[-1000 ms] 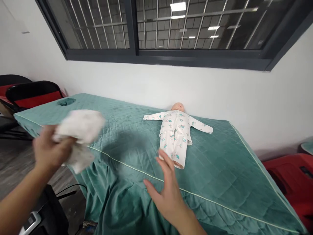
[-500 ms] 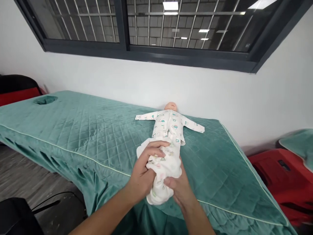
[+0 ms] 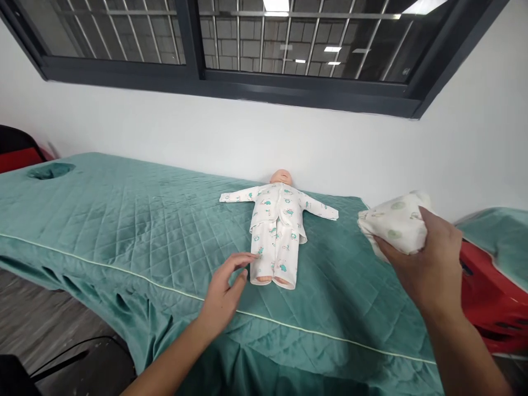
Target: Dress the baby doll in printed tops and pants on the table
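Observation:
A baby doll (image 3: 278,220) in white printed pyjamas lies on its back on a teal quilted table (image 3: 136,220), head toward the wall, arms spread. My left hand (image 3: 225,289) hovers open just left of the doll's legs, fingertips close to the trouser leg. My right hand (image 3: 429,258) is raised over the table's right end and grips a bunched white printed cloth (image 3: 396,223).
A white wall and a dark-framed window (image 3: 247,49) stand behind the table. A face hole (image 3: 49,170) sits at the table's far left. Red seating (image 3: 495,297) with a teal cover is at the right. A dark chair (image 3: 16,148) is at the left edge.
The bunched cloth went from my left hand, through both hands over the doll's legs, to my right hand, which carried it right. My left hand let go and opened beside the doll.

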Available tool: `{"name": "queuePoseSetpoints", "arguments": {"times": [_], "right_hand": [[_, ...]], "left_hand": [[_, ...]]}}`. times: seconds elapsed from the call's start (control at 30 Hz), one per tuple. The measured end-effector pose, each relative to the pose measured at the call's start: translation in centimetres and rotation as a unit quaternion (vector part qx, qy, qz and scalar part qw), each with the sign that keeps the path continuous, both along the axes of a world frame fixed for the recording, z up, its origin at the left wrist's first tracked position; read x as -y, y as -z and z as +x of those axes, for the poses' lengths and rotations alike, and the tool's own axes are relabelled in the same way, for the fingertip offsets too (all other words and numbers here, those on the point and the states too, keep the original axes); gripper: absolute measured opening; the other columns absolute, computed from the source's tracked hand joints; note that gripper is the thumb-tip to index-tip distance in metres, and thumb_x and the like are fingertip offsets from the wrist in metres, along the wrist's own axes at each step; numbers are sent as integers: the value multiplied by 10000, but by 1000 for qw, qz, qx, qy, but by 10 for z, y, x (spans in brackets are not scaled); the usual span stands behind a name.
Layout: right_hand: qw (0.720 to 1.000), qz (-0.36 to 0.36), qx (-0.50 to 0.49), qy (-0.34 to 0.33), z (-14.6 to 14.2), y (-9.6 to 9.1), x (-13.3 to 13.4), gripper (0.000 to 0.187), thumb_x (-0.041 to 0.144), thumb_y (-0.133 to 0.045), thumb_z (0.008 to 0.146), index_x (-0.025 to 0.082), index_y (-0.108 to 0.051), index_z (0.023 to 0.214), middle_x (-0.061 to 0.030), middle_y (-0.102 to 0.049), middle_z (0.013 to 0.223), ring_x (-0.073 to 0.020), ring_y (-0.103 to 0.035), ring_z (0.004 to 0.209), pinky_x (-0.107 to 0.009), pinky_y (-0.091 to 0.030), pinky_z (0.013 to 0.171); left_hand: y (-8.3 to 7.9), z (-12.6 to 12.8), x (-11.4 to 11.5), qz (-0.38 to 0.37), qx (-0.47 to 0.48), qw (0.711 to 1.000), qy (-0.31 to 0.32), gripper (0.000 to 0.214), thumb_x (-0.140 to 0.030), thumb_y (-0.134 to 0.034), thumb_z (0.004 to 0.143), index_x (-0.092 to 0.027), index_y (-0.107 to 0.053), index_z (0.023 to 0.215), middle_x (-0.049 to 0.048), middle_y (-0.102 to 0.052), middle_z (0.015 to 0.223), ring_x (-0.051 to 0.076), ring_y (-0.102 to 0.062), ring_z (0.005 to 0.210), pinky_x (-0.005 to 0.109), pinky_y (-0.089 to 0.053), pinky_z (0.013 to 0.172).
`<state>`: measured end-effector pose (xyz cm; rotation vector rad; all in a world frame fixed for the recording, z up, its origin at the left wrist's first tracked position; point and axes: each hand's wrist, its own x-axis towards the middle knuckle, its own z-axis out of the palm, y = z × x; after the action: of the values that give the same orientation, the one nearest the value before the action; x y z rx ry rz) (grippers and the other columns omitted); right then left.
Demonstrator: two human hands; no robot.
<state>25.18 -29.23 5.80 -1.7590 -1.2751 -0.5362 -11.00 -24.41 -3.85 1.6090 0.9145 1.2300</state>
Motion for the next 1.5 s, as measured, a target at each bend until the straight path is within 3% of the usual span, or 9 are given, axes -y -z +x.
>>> {"name": "queuePoseSetpoints", "arguments": {"times": [0.17, 0.3, 0.5, 0.6, 0.8, 1.0, 1.27, 1.37, 1.5], "right_hand": [[961, -278, 8, 0, 32, 73, -9, 672, 592, -665, 801, 174, -579, 1320, -266, -565, 1381, -454, -556, 1244, -584, -479, 928], [951, -304, -16, 45, 29, 115, -14, 731, 605, -519, 875, 156, -450, 1447, -236, -470, 1505, -448, -460, 1367, -667, -379, 1071], [984, -168, 42, 47, 6, 86, -10, 647, 570, -462, 943, 143, -471, 1428, -238, -376, 1573, -422, -396, 1426, -669, -319, 1130], [994, -91, 60, -23, -19, 70, -12, 523, 508, -473, 973, 187, -506, 1385, -184, -388, 1576, -363, -384, 1446, -608, -325, 1165], [983, -61, -36, -168, -79, 88, -40, 387, 408, -533, 977, 217, -531, 1313, -150, -454, 1514, -293, -434, 1414, -547, -380, 1160], [948, -41, -220, -226, -96, 93, -103, 356, 408, -575, 950, 255, -562, 1271, -94, -473, 1498, -254, -432, 1415, -512, -374, 1170], [911, -114, -315, -242, -81, 67, -253, 388, 374, -580, 877, 207, -598, 1227, -106, -623, 1333, -274, -552, 1278, -486, -402, 1121], [913, -139, -304, -236, -80, 71, -271, 394, 400, -560, 885, 203, -605, 1224, -110, -644, 1289, -286, -575, 1217, -497, -415, 1088], [907, -145, -306, -250, -82, 79, -266, 402, 441, -536, 910, 236, -598, 1250, -91, -608, 1354, -276, -538, 1261, -475, -421, 1083]], "left_hand": [[14, -1, -7, -43, -3, 999, -25, 240, -331, -529, 960, -230, -688, 1108, 77, -686, 1249, 222, -603, 1221, 390, -466, 1054], [22, -2, -10, -51, -21, 998, -14, 240, -326, -521, 961, -226, -688, 1100, 79, -688, 1242, 228, -603, 1215, 399, -463, 1048], [28, -6, -15, -49, -27, 998, -32, 245, -329, -529, 948, -226, -708, 1080, 71, -709, 1205, 233, -620, 1197, 385, -490, 1023], [28, -4, -21, -35, -23, 998, -46, 235, -325, -534, 941, -225, -711, 1060, 69, -716, 1184, 231, -633, 1169, 379, -501, 1006], [26, 13, -51, 34, -13, 994, -99, 199, -313, -512, 954, -224, -680, 1011, 73, -703, 1170, 225, -629, 1166, 388, -488, 1029], [7, 44, -116, 131, -25, 984, -120, 203, -293, -502, 964, -237, -659, 1080, 74, -666, 1285, 237, -593, 1253, 439, -438, 1115], [-30, 129, -246, 86, -123, 984, -95, 308, -175, -508, 924, -162, -665, 1189, 120, -695, 1275, 262, -634, 1197, 460, -467, 1094], [-28, 146, -270, 91, -188, 976, -63, 311, -188, -482, 946, -161, -670, 1192, 110, -685, 1305, 243, -617, 1236, 425, -457, 1121], [-17, 150, -272, 134, -221, 965, -52, 350, -222, -405, 998, -168, -656, 1236, 92, -629, 1397, 207, -538, 1341, 389, -399, 1192]]}}
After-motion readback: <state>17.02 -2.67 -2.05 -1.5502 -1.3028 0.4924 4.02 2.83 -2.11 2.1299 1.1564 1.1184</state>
